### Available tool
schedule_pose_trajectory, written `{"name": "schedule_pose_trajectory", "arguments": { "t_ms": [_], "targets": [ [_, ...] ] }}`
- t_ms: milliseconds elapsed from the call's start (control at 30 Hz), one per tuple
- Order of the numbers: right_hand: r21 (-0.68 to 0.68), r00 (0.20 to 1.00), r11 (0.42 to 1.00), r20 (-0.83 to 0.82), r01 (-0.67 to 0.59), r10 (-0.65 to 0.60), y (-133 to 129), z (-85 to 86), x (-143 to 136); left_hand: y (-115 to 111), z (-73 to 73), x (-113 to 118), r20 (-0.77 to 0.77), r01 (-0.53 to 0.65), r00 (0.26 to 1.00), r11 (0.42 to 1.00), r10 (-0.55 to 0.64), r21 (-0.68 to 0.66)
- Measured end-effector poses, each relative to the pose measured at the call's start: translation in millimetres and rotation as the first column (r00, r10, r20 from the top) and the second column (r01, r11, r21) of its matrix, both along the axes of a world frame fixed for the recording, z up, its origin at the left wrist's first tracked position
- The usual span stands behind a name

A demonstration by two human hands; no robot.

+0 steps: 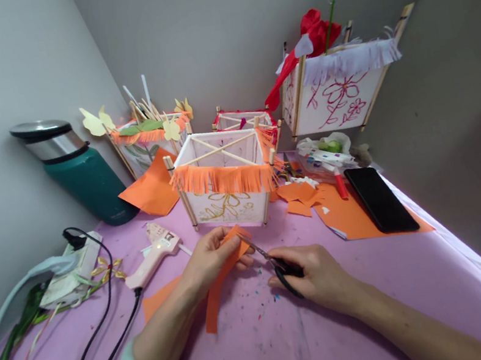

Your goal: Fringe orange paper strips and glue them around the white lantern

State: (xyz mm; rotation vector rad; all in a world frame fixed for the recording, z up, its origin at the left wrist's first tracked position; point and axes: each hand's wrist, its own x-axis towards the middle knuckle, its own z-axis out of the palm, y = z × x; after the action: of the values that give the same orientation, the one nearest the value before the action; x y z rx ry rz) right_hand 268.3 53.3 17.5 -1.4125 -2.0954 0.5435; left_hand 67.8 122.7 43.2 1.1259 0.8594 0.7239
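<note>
My left hand (210, 258) pinches a long strip of orange paper (216, 303) between thumb and fingers, and the strip's tail hangs down toward the table. In my right hand (319, 271) are scissors (290, 270) with black handles, my fingers through the loops. Their blades meet the upper end of the strip, close to my left fingertips; how far apart the blades are is hard to make out. Just behind both hands stands a lantern (225, 201) of wooden sticks and white panels, with an orange paper fringe (226, 177) along its top and a yellow flower drawing.
A pink glue gun (155, 260) lies at left, its cord near a power strip (72, 268). Behind are a teal bottle (86, 179) and a decorated lantern (144, 136). To the right lie orange scraps (299, 194), a phone (381, 198) and a red marker (341, 186). Another lantern (341, 91) hangs above.
</note>
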Motion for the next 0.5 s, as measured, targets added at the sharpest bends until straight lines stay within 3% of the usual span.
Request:
{"name": "schedule_pose_trajectory", "arguments": {
  "t_ms": [500],
  "targets": [
    [0.005,1.0,1.0,-0.005,0.005,-0.005,0.1,-2.2,1.9,-2.3,2.5,-0.2,0.007,-0.035,0.999,0.999,0.035,-0.019]
  ]
}}
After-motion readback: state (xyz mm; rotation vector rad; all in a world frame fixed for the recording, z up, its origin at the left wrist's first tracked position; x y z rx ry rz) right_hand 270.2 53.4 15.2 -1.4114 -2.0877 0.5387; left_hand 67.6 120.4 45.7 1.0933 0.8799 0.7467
